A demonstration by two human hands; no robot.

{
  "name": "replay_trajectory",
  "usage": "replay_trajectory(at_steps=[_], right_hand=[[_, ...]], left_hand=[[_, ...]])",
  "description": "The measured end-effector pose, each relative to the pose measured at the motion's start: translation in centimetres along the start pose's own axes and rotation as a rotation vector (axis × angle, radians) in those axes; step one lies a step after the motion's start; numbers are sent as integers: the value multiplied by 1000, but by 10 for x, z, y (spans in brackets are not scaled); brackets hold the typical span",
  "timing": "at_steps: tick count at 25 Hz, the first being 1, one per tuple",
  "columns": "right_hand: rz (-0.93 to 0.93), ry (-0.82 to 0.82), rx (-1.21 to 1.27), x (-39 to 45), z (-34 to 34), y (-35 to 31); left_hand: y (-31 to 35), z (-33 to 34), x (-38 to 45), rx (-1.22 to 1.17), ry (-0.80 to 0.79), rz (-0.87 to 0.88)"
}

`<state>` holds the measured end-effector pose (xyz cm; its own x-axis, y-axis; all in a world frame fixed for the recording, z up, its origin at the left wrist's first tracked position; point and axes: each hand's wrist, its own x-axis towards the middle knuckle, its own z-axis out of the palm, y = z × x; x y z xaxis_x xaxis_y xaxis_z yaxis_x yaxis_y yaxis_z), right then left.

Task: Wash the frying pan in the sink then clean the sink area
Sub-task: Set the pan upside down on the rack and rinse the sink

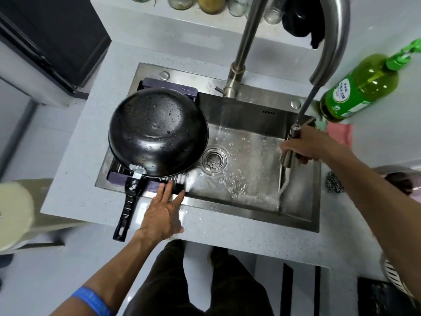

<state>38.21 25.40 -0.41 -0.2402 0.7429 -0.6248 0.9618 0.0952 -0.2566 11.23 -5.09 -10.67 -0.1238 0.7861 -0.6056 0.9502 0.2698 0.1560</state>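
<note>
- While the right hand [305,147] grips the pulled-out spray head [293,142], sweep water leftward across the sink [250,124].
- Left hand [164,210], fingers spread flat, steadies the rack [155,185] beneath the frying pan [157,131].

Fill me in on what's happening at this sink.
A person is rinsing the sink. The right hand grips the pull-out faucet head and sprays water along the basin's right side. The left hand lies flat, fingers straight, on the front edge by the drain rack. The wet black frying pan rests upside down on that rack, handle toward the person.
</note>
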Motion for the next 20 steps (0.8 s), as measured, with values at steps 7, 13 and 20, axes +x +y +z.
replay_trajectory(at_steps=[7,13,20], right_hand=[[-83,-19,318,-3,42,-23],[-162,-111,632,-12,63,-55],[-125,149,790,0,74,-74]], left_hand=[[-7,16,10,-2,-4,-4],[-9,21,10,-12,12,-5],[-9,20,9,-22,2,-14]])
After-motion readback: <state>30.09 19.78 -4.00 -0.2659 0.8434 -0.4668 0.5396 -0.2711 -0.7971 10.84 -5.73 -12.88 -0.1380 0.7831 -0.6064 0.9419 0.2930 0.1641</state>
